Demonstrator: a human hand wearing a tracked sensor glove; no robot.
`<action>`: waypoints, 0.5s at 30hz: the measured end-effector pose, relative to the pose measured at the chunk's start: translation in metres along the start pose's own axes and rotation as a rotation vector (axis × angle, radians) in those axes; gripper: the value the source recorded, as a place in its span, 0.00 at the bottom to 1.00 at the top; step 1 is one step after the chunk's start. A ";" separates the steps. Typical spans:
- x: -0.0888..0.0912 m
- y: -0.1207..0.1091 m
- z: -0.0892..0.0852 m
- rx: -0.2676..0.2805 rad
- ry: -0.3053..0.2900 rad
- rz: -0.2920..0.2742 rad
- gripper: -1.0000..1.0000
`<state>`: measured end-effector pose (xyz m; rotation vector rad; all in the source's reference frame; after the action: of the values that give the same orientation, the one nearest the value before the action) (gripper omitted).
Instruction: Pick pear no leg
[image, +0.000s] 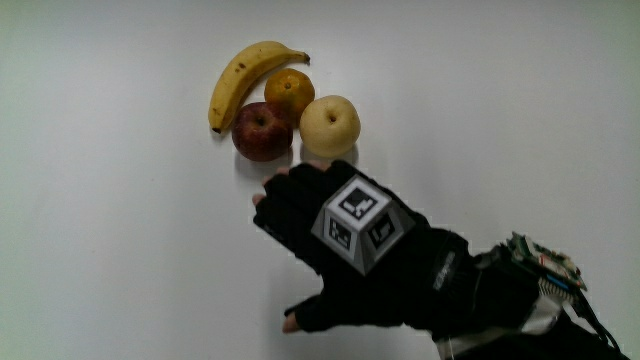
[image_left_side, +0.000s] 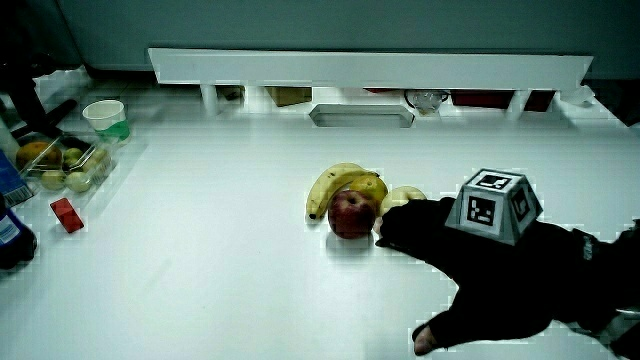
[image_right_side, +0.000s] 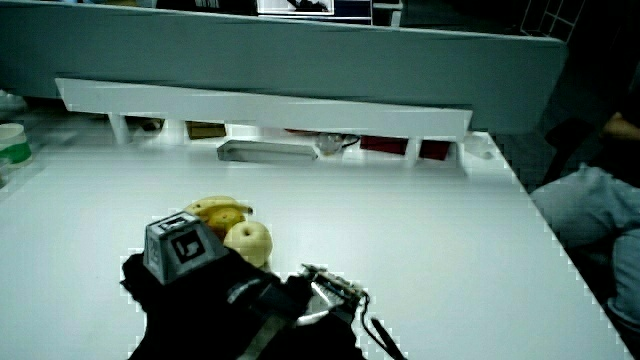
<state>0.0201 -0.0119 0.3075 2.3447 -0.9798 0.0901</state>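
Four fruits are seen clustered on the white table (image: 100, 250) in the main view: a banana (image: 243, 75), an orange (image: 289, 90), a red apple (image: 262, 131) and the pale pear (image: 330, 125), the pear touching the apple and orange. The orange is hidden in both side views, and the apple is covered by the glove in a side view where the pear (image_right_side: 248, 240) shows. The hand (image: 340, 235) is placed just beside the pear, nearer to the person. Its fingers (image: 290, 190) are seen spread and relaxed, the tips close to the pear; nothing is held, and contact cannot be told.
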 end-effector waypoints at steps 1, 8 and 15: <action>0.004 0.004 0.001 0.018 0.005 -0.014 0.50; 0.037 0.027 0.014 -0.001 0.083 -0.079 0.50; 0.079 0.048 -0.002 -0.040 0.176 -0.177 0.50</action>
<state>0.0454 -0.0874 0.3548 2.3304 -0.6816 0.2012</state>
